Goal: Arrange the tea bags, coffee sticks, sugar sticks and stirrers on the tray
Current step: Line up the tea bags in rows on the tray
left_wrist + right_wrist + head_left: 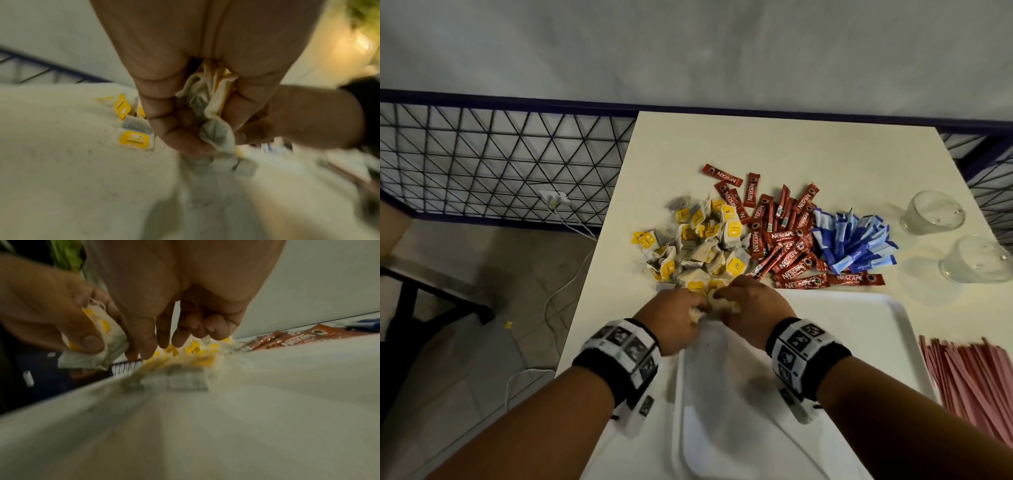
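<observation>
There are two hands, the left hand (674,320) and the right hand (748,308). One white tray (887,329) lies on one table (774,144). Two clear glasses (931,212) stand at the right side. The tea bags (702,240) form one pile, with perhaps thirty or more; they overlap too much for an exact count. The coffee sticks (784,236) are about thirty, also in one heap. The sugar sticks (856,240) are about twenty. The stirrers (969,373) are too many and too close to count.

Black wristbands (616,363) carry white, seemingly fiducial-marked camera mounts.
</observation>
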`<state>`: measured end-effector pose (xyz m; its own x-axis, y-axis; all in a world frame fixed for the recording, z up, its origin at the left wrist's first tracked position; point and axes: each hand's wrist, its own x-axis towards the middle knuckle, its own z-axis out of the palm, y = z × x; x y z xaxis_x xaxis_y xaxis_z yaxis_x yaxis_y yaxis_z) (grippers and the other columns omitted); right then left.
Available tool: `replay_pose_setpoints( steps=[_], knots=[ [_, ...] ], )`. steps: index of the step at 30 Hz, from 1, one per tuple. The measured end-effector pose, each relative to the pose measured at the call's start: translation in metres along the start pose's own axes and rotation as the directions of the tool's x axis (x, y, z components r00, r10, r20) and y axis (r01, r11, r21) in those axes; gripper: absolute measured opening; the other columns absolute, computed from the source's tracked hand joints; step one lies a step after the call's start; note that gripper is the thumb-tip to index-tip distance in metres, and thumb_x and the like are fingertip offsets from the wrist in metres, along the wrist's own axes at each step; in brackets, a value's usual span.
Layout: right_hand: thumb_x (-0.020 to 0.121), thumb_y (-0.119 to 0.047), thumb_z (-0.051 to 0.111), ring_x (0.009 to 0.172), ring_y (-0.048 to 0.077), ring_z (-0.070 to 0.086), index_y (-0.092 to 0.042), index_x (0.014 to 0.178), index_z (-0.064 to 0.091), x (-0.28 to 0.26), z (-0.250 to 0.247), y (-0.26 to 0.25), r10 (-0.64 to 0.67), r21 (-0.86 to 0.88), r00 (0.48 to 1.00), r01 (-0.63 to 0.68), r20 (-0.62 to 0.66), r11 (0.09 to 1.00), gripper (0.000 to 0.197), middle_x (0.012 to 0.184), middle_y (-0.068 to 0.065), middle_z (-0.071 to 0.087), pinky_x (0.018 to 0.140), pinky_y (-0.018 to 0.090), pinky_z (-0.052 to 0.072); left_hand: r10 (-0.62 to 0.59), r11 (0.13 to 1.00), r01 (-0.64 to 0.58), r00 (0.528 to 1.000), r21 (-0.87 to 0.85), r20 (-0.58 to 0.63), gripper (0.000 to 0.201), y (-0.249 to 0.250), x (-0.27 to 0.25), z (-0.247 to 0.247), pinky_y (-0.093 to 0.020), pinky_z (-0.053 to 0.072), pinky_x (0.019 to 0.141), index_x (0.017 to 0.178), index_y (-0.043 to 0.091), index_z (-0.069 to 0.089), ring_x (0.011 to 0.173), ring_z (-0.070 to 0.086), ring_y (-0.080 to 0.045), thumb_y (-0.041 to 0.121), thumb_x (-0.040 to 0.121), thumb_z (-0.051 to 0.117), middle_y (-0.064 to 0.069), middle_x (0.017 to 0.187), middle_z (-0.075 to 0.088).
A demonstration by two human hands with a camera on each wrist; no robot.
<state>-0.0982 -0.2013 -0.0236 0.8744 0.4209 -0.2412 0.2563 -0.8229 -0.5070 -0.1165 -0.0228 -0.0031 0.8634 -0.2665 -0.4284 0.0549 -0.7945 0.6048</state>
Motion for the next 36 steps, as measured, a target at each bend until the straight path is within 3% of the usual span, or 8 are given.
replay_pose_setpoints(
  steps=[1,3,5,8,11,16,23,36],
  knots=[
    [0.083,-0.033,0.064,0.091,0.018,0.060,-0.031,0.110,0.067,-0.002,-0.006,-0.002,0.001,0.067,0.998,0.003,-0.063,0.998,0.027,0.106,-0.005,0.058,0.078,0.034,0.052,-0.083,0.962,0.072,0.996,-0.262,-0.030,0.033,0.001,-0.003,-0.003,-0.028,0.053,0.074,0.110,0.020,0.068,0.093,0.064,-0.023,0.004,0.081,0.064,0.000,0.104,0.064],
    [0.085,-0.031,0.066,0.078,0.004,0.055,-0.029,0.107,0.069,-0.007,-0.022,-0.007,-0.031,0.165,0.982,0.062,-0.184,0.984,0.022,0.093,-0.011,0.059,0.072,0.025,0.047,-0.203,0.587,0.190,0.975,-0.787,0.084,0.032,0.007,-0.011,-0.007,-0.034,0.055,0.057,0.103,0.015,0.066,0.074,0.065,-0.025,-0.008,0.080,0.064,-0.005,0.092,0.066],
    [0.087,-0.029,0.066,0.068,-0.006,0.048,-0.027,0.105,0.070,-0.012,-0.036,-0.015,-0.081,0.203,0.967,0.132,-0.240,0.970,0.019,0.085,-0.019,0.055,0.066,0.012,0.037,-0.230,0.233,0.228,0.958,-0.946,0.174,0.027,0.011,-0.016,-0.005,-0.035,0.054,0.053,0.099,0.012,0.064,0.068,0.064,-0.027,-0.005,0.078,0.065,-0.009,0.086,0.068],
    [0.086,-0.025,0.066,0.067,-0.008,0.049,-0.025,0.104,0.071,-0.018,-0.051,-0.025,-0.167,0.211,0.953,0.223,-0.254,0.952,0.018,0.085,-0.020,0.056,0.064,0.005,0.032,-0.225,0.060,0.238,0.949,-0.969,0.220,0.030,0.019,-0.018,-0.002,-0.033,0.053,0.052,0.096,0.014,0.067,0.067,0.064,-0.026,0.036,0.075,0.064,-0.011,0.086,0.067],
    [0.085,-0.024,0.067,0.074,-0.008,0.050,-0.026,0.107,0.070,-0.022,-0.062,-0.030,-0.273,0.147,0.941,0.304,-0.198,0.941,0.023,0.092,-0.013,0.059,0.067,0.008,0.034,-0.192,0.035,0.283,0.943,-0.958,0.272,0.062,0.028,-0.016,-0.001,-0.035,0.053,0.057,0.097,0.017,0.072,0.069,0.067,-0.026,0.068,0.076,0.045,-0.010,0.086,0.071],
    [0.079,-0.029,0.069,0.089,0.012,0.053,-0.042,0.125,0.058,-0.027,-0.068,-0.032,-0.293,0.050,0.955,0.291,0.041,0.955,0.048,0.103,-0.007,0.052,0.076,0.034,0.049,-0.123,-0.005,0.318,0.941,-0.948,0.316,0.073,0.047,-0.017,-0.005,-0.039,0.052,0.059,0.106,0.011,0.067,0.062,0.061,-0.029,0.073,0.085,0.035,-0.015,0.081,0.066],
    [0.072,-0.016,0.075,0.092,0.010,0.052,-0.021,0.103,0.069,-0.040,-0.078,-0.028,-0.320,0.064,0.939,0.330,-0.127,0.942,0.032,0.106,-0.004,0.056,0.075,0.027,0.046,-0.158,-0.066,0.299,0.939,-0.952,0.306,0.055,0.067,-0.018,0.000,-0.040,0.055,0.057,0.092,0.009,0.064,0.063,0.062,-0.028,0.061,0.089,0.047,-0.013,0.080,0.065],
    [0.076,-0.017,0.072,0.098,0.015,0.057,-0.021,0.103,0.071,-0.045,-0.082,-0.022,-0.267,0.040,0.948,0.277,-0.176,0.960,0.028,0.112,-0.001,0.060,0.080,0.029,0.049,-0.106,-0.141,0.268,0.953,-0.953,0.284,0.053,0.077,-0.013,0.011,-0.039,0.058,0.062,0.094,0.008,0.069,0.073,0.064,-0.026,0.058,0.088,0.052,-0.014,0.091,0.064]
  ],
)
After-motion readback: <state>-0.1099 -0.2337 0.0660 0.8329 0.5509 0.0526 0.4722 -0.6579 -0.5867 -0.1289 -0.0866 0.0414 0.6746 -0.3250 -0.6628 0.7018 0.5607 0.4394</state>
